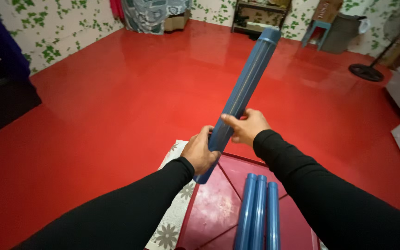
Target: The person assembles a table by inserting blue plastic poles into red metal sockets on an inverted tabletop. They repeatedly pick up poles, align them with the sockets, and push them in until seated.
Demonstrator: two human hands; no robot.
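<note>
Nearest the camera, at six o'clock, three blue plastic pipes (258, 213) lie side by side, touching, on a dark red panelled board (214, 208). The board rests on a pale mat with a flower print (174, 217), which shows along its left edge.

Just above these, two arms in black sleeves reach in from the bottom corners. The left hand (201, 152) is wrapped shut around the lower end of a long blue ribbed pipe (244, 90), close to its bottom tip. The right hand (247, 126) grips the same pipe a little higher, at about one o'clock from the left hand, thumb pointing left across the front of the pipe. The pipe is held off the ground, slanting up and away toward one o'clock, and its collared far end sits near the top of the view.

Beyond lies a glossy red floor (116, 92). At the far wall, a dark shelf unit (258, 16) stands at twelve o'clock, a small blue stool (318, 32) at one o'clock, and a fan's round black base (366, 71) at two o'clock.
</note>
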